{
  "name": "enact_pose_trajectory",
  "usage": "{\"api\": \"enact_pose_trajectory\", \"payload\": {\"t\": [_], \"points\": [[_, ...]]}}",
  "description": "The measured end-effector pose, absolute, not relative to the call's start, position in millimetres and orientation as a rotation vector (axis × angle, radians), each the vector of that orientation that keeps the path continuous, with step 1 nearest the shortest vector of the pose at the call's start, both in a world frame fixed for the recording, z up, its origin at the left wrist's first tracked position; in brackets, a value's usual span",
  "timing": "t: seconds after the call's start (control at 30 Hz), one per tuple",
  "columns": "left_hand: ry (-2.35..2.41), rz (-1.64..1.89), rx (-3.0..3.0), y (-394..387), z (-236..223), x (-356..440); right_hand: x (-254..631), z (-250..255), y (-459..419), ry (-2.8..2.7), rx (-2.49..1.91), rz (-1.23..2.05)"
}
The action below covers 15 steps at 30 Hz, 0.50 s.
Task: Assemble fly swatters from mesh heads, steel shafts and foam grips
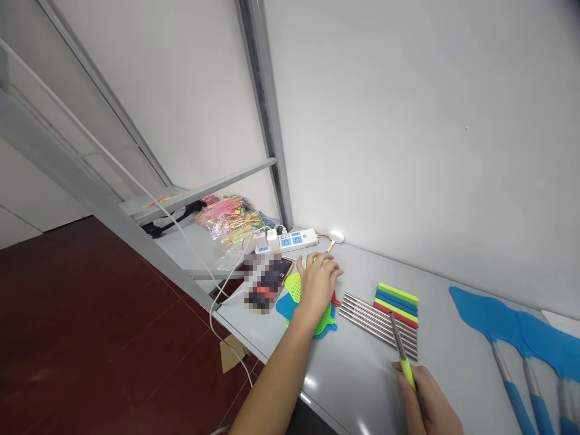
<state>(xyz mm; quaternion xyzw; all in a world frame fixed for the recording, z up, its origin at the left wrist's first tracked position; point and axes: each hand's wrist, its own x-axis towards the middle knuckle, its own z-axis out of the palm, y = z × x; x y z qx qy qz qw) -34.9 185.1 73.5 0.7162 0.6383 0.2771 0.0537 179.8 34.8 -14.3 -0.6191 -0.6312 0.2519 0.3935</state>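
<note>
Gripping a metal rod (pixel 397 337) with a yellow-green handle (pixel 408 374) and no head yet, in a closed right hand (pixel 431 400), held the left hand (pixel 318 279) half open and curled over a pile of perforated heads (pixel 325 326); could not tell whether grasping one. Had blue swatters (pixel 505 321) seemingly finished at far right, and, in between, loose rods (pixel 371 320) and coloured handles (pixel 395 301) apparently left to join.
</note>
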Motion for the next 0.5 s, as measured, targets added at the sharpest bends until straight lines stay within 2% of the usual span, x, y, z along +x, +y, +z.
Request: {"api": "enact_pose_trajectory", "payload": {"t": [0.1, 0.2, 0.33, 0.5], "points": [[1.519, 1.346, 2.051, 173, 86, -29, 179, -10, 34, -1.584, -1.562, 0.63], [0.933, 1.67, 1.544, 157, 86, -18, 175, -2, 30, -1.464, -1.575, 0.622], [0.469, 1.556, 0.895, 125, 69, 15, 168, 5, 22, -1.24, -1.635, 0.685], [0.366, 1.246, 0.825, 76, 47, 63, 166, -2, 16, -1.128, -1.386, 0.805]]}}
